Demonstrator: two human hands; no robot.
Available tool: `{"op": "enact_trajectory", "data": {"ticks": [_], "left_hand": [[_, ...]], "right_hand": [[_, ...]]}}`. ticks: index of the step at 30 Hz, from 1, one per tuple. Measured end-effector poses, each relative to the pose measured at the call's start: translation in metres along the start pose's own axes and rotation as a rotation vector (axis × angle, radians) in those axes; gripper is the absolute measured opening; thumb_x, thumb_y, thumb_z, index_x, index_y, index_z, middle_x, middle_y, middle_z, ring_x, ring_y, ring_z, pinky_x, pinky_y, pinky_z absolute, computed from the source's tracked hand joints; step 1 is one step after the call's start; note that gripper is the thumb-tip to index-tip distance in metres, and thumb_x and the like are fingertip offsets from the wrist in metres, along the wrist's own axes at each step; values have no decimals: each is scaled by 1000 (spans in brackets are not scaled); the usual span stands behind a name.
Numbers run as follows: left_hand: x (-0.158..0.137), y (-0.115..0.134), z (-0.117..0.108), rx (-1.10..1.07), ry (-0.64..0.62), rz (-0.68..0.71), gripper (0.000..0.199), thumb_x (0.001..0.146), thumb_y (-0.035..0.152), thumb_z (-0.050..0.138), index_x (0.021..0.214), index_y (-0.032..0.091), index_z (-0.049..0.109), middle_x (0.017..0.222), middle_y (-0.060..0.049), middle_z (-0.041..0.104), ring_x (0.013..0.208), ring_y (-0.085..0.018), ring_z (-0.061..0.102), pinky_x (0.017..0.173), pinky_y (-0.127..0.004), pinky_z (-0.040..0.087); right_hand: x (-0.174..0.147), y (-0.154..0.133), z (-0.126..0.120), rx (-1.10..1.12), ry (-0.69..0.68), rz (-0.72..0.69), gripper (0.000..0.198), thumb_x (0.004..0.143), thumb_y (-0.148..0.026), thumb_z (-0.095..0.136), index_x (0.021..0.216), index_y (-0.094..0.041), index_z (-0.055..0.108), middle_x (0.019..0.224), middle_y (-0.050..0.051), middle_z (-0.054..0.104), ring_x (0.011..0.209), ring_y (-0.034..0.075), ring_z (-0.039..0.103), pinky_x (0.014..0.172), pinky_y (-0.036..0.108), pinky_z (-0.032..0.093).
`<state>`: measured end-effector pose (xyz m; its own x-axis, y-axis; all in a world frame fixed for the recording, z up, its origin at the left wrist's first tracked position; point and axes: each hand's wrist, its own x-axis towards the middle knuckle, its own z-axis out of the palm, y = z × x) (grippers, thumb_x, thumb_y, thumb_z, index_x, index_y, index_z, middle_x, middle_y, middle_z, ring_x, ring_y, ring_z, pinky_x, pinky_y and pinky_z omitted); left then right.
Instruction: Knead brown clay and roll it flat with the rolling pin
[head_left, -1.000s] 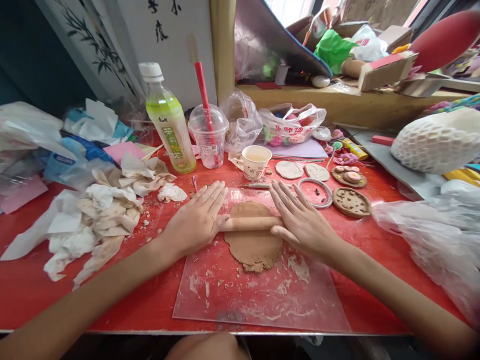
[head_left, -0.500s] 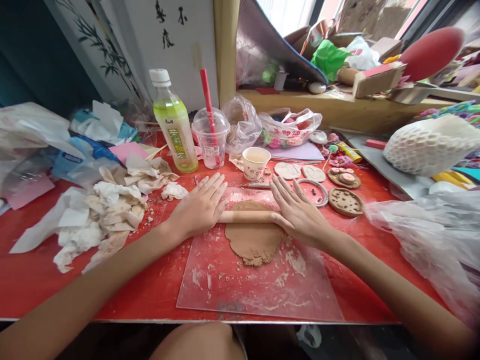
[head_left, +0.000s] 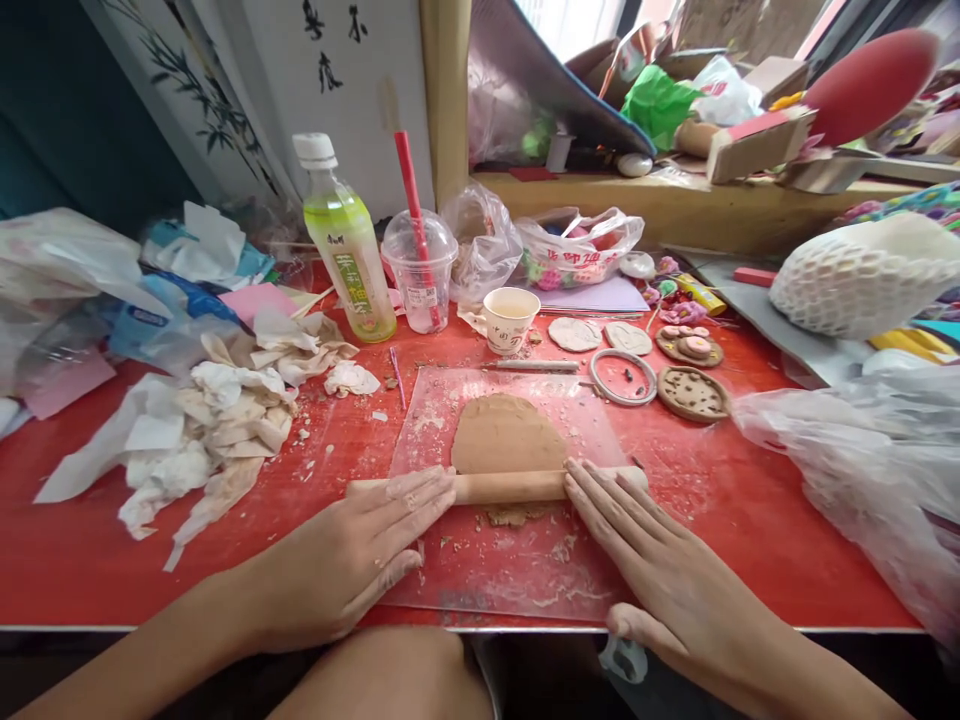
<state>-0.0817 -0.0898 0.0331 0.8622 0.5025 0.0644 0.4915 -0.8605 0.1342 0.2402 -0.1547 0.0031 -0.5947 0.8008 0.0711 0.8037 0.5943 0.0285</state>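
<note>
A wooden rolling pin (head_left: 510, 488) lies across the near part of a flattened brown clay slab (head_left: 506, 435). My left hand (head_left: 360, 550) rests on the pin's left part, fingers stretched out flat over it. On the right part lies my right hand (head_left: 652, 540), its fingers also straight and its thumb spread toward the table edge. Neither hand is wrapped around the pin. Under the clay is a clear plastic sheet (head_left: 427, 400) smeared with clay bits. The slab's ragged near edge shows just below the pin.
Beyond the sheet stand a paper cup (head_left: 510, 320), a plastic cup with a red straw (head_left: 421, 285) and a drink bottle (head_left: 349, 250). Crumpled tissues (head_left: 217, 420) lie left. A ring (head_left: 622, 377), clay discs (head_left: 691, 393) and a plastic bag (head_left: 840, 460) are right.
Both hands have moved toward me, bringing the rolling pin from the slab's upper part to its near part. More of the slab's far side now shows.
</note>
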Motion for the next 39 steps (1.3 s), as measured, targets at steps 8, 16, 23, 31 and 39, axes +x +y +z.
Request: {"op": "enact_trajectory", "data": {"ticks": [8, 16, 23, 31, 39], "left_hand": [[31, -26, 13, 202, 26, -57, 58, 94, 43, 32, 142, 12, 26, 147, -12, 27, 137, -24, 25, 112, -42, 23], [79, -79, 6, 263, 49, -148, 53, 96, 35, 19, 141, 8, 26, 149, -13, 23, 139, -20, 17, 114, -41, 12], [89, -91, 5, 353, 80, -234, 54, 95, 31, 21, 142, 6, 23, 151, -11, 19, 140, -20, 12, 115, -40, 8], [55, -55, 17, 291, 75, -151, 52, 96, 31, 21, 138, 3, 32, 147, -15, 28, 137, -23, 23, 113, -42, 19], [22, -21, 20, 275, 92, -115, 50, 94, 30, 33, 137, 6, 33, 144, -14, 35, 135, -23, 28, 112, -39, 23]], "right_hand": [[41, 25, 1, -20, 85, 15, 90, 83, -68, 20, 146, -7, -1, 151, 15, 12, 140, 26, 7, 112, 49, 20], [101, 66, 3, -61, 103, 133, 72, 92, -53, 13, 145, -10, -7, 151, 14, 13, 140, 21, 5, 113, 48, 13], [116, 75, 7, -128, 194, 193, 76, 91, -57, 16, 145, -12, -13, 152, 13, 8, 140, 23, 1, 113, 50, 8], [75, 48, 6, -61, 103, 50, 84, 87, -64, 18, 146, -7, 5, 150, 14, 22, 140, 24, 11, 114, 50, 7], [32, 19, 1, -10, 77, 36, 80, 88, -63, 15, 147, -10, 4, 152, 9, 14, 141, 21, 9, 112, 43, 20]]}}
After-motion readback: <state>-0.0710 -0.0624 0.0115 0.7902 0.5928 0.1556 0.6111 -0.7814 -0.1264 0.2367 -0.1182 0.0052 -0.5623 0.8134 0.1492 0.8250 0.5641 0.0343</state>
